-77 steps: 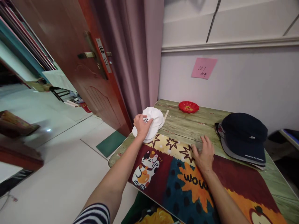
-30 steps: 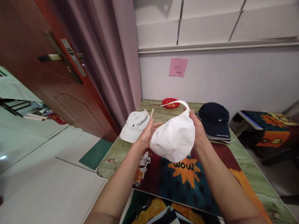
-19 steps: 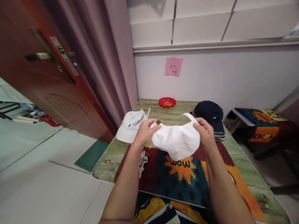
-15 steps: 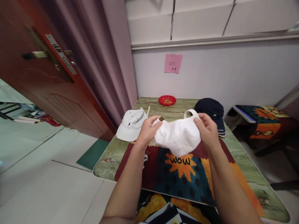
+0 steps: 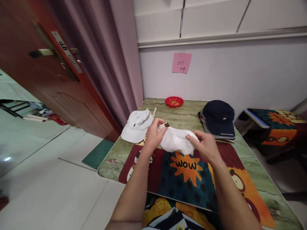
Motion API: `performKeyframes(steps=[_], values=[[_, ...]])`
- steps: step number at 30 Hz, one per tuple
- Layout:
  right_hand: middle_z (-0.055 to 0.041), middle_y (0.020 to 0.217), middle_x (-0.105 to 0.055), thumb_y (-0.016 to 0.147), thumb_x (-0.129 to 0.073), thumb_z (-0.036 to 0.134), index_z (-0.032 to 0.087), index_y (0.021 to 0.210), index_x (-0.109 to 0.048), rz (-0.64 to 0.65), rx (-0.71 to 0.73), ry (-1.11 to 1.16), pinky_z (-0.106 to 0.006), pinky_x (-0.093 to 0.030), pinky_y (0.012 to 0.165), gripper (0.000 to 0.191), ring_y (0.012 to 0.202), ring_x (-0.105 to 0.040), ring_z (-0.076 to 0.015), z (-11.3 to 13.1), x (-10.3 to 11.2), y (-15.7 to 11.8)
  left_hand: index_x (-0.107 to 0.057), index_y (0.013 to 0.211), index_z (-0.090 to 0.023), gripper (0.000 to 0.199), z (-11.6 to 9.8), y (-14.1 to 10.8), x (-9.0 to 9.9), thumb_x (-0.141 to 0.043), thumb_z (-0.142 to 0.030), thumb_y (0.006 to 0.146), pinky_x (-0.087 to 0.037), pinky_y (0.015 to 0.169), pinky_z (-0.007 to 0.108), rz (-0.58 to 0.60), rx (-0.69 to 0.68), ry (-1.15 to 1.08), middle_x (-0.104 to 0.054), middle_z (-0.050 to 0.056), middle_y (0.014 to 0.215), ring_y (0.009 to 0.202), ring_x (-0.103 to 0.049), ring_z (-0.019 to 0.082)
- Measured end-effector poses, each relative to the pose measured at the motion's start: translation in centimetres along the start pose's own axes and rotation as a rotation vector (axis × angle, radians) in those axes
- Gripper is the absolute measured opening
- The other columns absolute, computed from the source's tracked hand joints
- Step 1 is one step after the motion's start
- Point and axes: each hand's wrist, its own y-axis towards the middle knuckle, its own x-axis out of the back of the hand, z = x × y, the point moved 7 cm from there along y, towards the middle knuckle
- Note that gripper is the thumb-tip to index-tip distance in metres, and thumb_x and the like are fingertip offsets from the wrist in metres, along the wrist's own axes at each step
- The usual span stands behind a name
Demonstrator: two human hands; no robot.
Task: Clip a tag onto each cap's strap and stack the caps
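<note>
Head view, one white cap [image 5: 176, 143], soft, held above the patterned mat [image 5: 189, 188] on the table [image 5: 111, 161]. Left hand [image 5: 153, 134]: grip pinching the cap's edge beside a small brown patch [image 5: 167, 125]. Right hand [image 5: 206, 145]: grip closed on the opposite end, thumb uppermost. Nearby: second white cap [image 5: 136, 125], on the table at left; navy cap [image 5: 219, 117], atop others at right; red dish [image 5: 174, 102], towards the wall. Handling note, by judgement: light pinches suit the limp cloth; balanced tension and level hands should limit creasing and twisting.
</note>
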Motion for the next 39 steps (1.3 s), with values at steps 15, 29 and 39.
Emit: performKeyframes(steps=[15, 29, 39], values=[[-0.0006, 0.069, -0.065, 0.089, -0.060, 0.050, 0.020, 0.085, -0.066, 0.043, -0.057, 0.272, -0.025, -0.042, 0.053, 0.030, 0.055, -0.054, -0.0125, 4.4, -4.1, 1.0, -0.064, 0.094, -0.022, 0.008, -1.5, -3.0, -0.5, -0.068, -0.026, 0.088, -0.042, 0.090, 0.040, -0.060, -0.349, 0.553, -0.068, 0.008, 0.098, 0.100, -0.060, 0.027], [-0.0027, 0.086, -0.074, 0.071, -0.079, 0.046, 0.018, 0.093, -0.077, 0.023, -0.218, 0.551, -0.028, -0.046, 0.068, 0.035, 0.074, -0.061, -0.0175, -0.3, -8.8, 1.0, -0.067, 0.122, -0.021, 0.031, -1.9, -4.2, -2.1, -0.046, -0.026, 0.099, -0.047, 0.089, 0.039, -0.126, -0.374, 0.604, -0.060, 0.014, 0.110, 0.103, -0.057, 0.027], [0.0026, 0.065, -0.062, 0.069, -0.076, 0.044, 0.018, 0.079, -0.072, -0.154, -0.312, 0.591, -0.025, -0.038, 0.056, 0.028, 0.057, -0.049, -0.0120, -0.6, -8.3, 0.5, -0.065, 0.104, -0.020, 0.017, -0.4, -4.4, -1.3, -0.063, -0.026, 0.088, -0.051, 0.081, 0.034, -0.274, -0.042, 0.134, -0.063, 0.008, 0.097, 0.087, -0.062, 0.020]])
